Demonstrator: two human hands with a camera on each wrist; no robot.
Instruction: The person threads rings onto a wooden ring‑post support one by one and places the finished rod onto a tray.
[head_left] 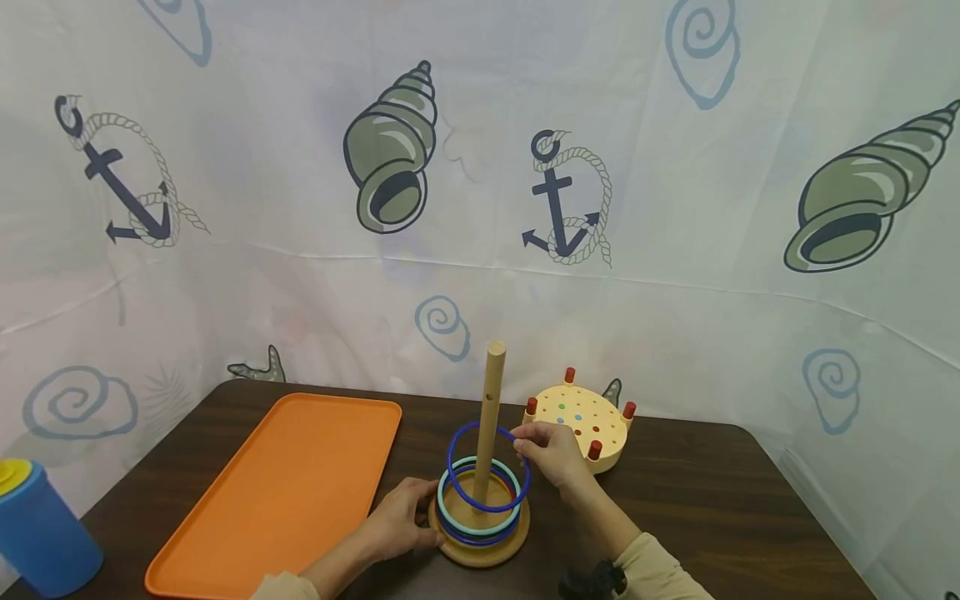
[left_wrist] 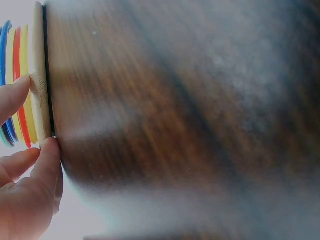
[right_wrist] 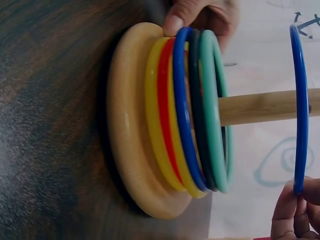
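A round wooden base (head_left: pixel 487 557) carries an upright wooden peg (head_left: pixel 491 387). My left hand (head_left: pixel 397 521) grips the base's left edge, thumb and fingertips at its rim in the left wrist view. My right hand (head_left: pixel 553 457) pinches a blue ring (right_wrist: pixel 301 115) at its edge. That ring encircles the peg, raised above the stacked rings. On the base, the right wrist view shows a mint green ring (right_wrist: pixel 209 110) outermost, then a black one (right_wrist: pixel 199 110), another blue ring (right_wrist: pixel 181 110), and yellow and red rings (right_wrist: pixel 164 110) nearest the base.
An orange tray (head_left: pixel 285 492) lies to the left. Beyond it stands a blue container (head_left: pixel 45 533) with a yellow lid. Behind my right hand is a round cream pegboard (head_left: pixel 577 408) with red-topped posts. A patterned curtain (head_left: pixel 480 167) hangs behind the dark table (head_left: pixel 720 517).
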